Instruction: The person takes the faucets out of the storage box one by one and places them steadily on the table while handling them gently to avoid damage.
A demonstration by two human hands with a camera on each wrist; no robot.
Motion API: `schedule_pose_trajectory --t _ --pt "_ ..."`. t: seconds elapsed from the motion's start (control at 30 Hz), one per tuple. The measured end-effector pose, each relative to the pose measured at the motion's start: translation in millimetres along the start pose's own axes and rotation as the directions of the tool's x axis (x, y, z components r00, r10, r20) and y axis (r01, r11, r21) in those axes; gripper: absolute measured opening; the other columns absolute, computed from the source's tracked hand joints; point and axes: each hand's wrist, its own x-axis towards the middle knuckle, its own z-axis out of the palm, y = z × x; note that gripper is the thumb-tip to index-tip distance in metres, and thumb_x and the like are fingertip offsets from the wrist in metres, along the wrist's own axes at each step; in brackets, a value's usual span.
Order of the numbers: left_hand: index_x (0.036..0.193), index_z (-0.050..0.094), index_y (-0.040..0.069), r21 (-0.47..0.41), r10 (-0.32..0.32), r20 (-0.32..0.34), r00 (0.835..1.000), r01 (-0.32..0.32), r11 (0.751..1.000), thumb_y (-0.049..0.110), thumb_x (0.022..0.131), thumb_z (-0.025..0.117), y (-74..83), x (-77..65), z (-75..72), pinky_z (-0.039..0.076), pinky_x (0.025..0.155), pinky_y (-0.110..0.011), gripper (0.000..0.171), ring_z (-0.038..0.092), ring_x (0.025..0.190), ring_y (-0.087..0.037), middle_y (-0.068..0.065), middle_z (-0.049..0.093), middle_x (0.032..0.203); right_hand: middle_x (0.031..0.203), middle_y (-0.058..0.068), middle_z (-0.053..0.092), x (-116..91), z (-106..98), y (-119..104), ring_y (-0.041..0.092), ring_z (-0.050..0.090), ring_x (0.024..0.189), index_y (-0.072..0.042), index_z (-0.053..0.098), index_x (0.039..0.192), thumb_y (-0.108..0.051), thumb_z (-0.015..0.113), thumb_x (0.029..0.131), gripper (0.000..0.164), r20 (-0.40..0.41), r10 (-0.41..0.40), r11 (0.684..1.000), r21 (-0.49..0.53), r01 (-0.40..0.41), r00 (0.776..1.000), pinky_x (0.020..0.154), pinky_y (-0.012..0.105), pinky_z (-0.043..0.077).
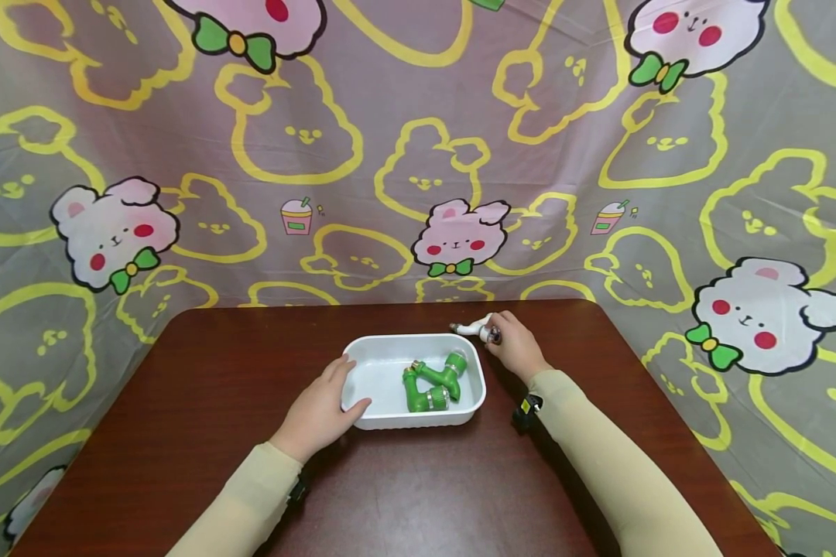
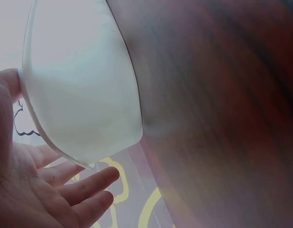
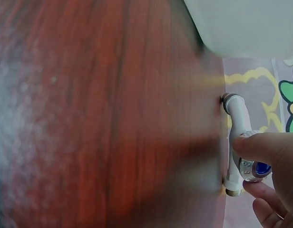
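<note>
A white tray (image 1: 407, 422) stands on the table. My left hand (image 1: 318, 416) spans its left end, fingers along the outer side and the thumb at the front corner. In the left wrist view, the fingers (image 2: 92, 185) are spread and fairly straight beside the tray wall (image 2: 89, 90). Two green taps (image 1: 416, 393) lie in the tray's right half. Behind its right corner, my right hand (image 1: 519, 348) pinches a white tap (image 1: 468, 329) by its knob. The right wrist view shows the thumb on the clear knob (image 3: 249, 166), which has a blue cap. The tap lies close to the tabletop.
The brown wooden table (image 1: 404, 487) has rounded far corners. A patterned cloth (image 1: 390, 131) hangs behind it and along both sides. Dark wrist devices, such as the one under the right sleeve (image 1: 527, 412), sit on both forearms.
</note>
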Motion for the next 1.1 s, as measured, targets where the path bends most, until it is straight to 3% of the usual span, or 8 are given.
schedule_pose_trajectory --t 1.1 --pt "0.149 0.048 -0.003 0.001 -0.004 0.009 1.0 0.004 1.0 0.039 0.093 0.075 -1.8 1.1 0.4 0.052 0.104 -0.052 0.076 0.059 0.131 -0.041 -0.026 0.045 0.156 0.106 0.011 0.058 -0.9 2.7 2.8 0.029 0.063 0.093 -0.006 0.062 0.107 -0.004 0.085 0.081 0.035 0.051 -0.03 0.999 0.019 0.029 0.998 0.084 0.046 0.054"
